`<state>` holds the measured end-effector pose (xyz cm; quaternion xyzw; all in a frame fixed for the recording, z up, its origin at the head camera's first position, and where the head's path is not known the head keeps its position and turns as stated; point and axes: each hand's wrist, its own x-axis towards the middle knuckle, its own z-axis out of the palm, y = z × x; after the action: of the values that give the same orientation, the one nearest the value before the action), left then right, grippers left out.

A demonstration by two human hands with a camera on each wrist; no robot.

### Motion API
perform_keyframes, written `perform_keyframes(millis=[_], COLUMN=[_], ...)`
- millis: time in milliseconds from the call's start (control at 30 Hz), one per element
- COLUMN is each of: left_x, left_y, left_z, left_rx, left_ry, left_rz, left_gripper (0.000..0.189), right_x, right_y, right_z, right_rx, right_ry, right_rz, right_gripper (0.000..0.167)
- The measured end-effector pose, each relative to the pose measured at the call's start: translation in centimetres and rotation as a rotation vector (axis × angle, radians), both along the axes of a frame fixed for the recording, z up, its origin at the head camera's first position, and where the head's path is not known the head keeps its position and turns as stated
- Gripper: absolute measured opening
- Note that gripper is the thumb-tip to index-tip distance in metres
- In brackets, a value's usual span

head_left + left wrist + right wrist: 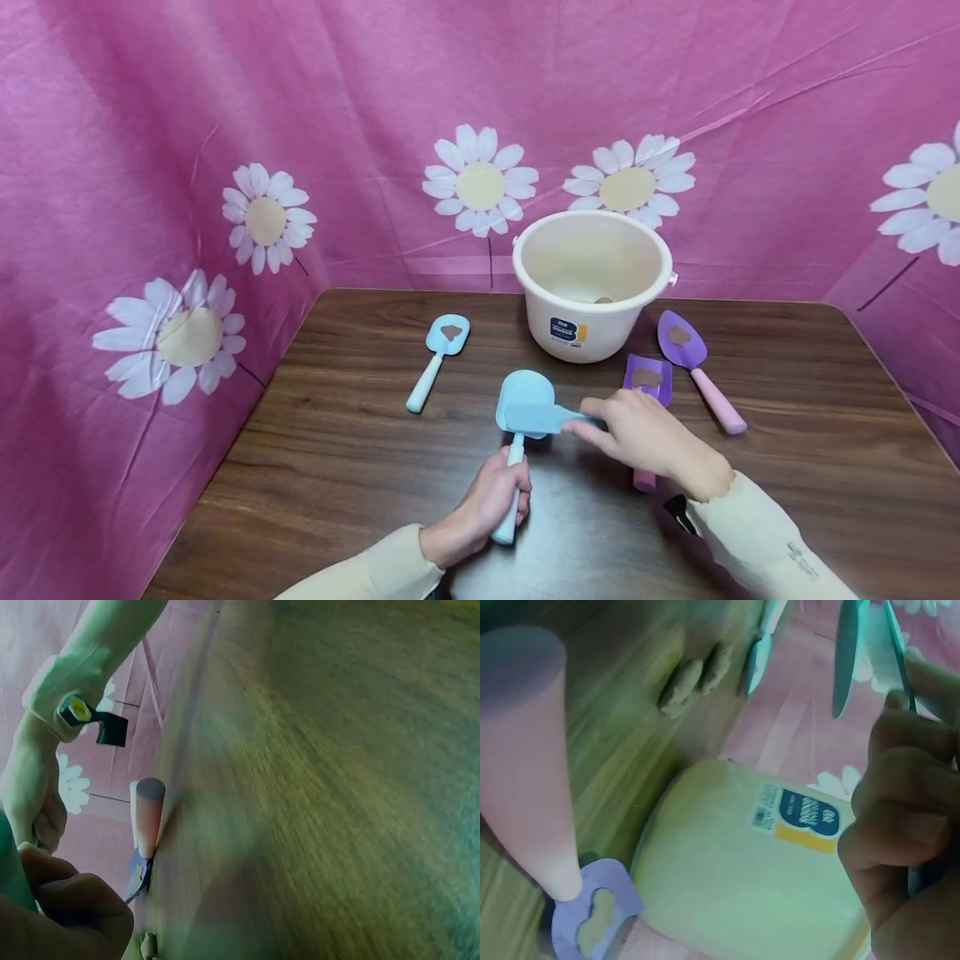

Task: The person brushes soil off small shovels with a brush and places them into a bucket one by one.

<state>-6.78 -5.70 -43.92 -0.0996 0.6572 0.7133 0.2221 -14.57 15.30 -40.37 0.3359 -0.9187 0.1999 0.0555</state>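
My left hand (491, 493) grips the pale handle of a light blue toy shovel (525, 385), its blade pointing away from me. In my right hand (637, 433) I pinch a flat blue spatula-like tool (532, 418), which lies across the lower part of the shovel blade in the head view. The right wrist view shows the shovel (846, 664) and the tool (897, 649) nearly edge-on, a narrow gap between them. Two brown lumps (681, 688) sit on the table in that view; from the head, the shovel hides them.
A cream bucket (585, 327) stands at the back with a small brown piece inside. Right of it lie a pointed purple shovel (681, 340) and a square purple shovel (648, 379), partly behind my right hand. Another light blue shovel (447, 335) lies left. Flowered pink cloth (375, 125) surrounds the table.
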Motion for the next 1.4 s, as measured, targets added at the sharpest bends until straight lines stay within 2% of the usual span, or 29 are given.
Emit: perform_keyframes(millis=[100, 300, 433, 600, 700, 900, 967, 1067, 1200, 1400], left_x=[-0.1, -0.2, 0.0, 0.2, 0.0, -0.2, -0.2, -0.2, -0.1, 0.2], left_y=[-0.1, -0.3, -0.3, -0.3, -0.4, -0.5, -0.5, -0.5, -0.5, -0.4], left_z=[0.0, 0.0, 0.0, -0.3, -0.3, -0.1, -0.1, -0.1, -0.1, -0.1], left_rx=[-0.012, -0.049, -0.091, -0.074, -0.056, -0.047, -0.054, -0.069, -0.095, -0.094], left_ry=[-0.006, 0.019, 0.053, 0.030, 0.023, 0.023, 0.029, 0.036, 0.042, 0.026], left_rz=[-0.004, -0.021, -0.034, -0.043, -0.035, -0.030, -0.034, -0.042, -0.050, -0.053], left_gripper=[0.021, 0.020, 0.018, 0.020, 0.021, 0.022, 0.022, 0.021, 0.021, 0.018], right_x=[0.3, -0.1, -0.8, -1.4, -1.2, -0.2, 0.0, 0.0, -0.2, -1.0], right_y=[0.1, 0.6, 1.2, 1.7, 1.8, 1.4, 1.3, 1.3, 1.4, 1.5], right_z=[0.4, 1.0, 1.0, 0.7, 0.8, 1.3, 1.4, 1.5, 1.5, 1.2], right_rx=[0.046, 0.106, 0.101, 0.055, 0.027, 0.079, 0.106, 0.127, 0.141, 0.125], right_ry=[0.000, 0.086, 0.149, 0.251, 0.205, -0.030, -0.078, -0.095, -0.039, 0.153], right_rz=[0.021, -0.063, -0.121, -0.193, -0.159, -0.013, -0.002, -0.030, -0.091, -0.198], right_gripper=[0.035, 0.038, 0.039, 0.040, 0.040, 0.040, 0.041, 0.040, 0.038, 0.040])
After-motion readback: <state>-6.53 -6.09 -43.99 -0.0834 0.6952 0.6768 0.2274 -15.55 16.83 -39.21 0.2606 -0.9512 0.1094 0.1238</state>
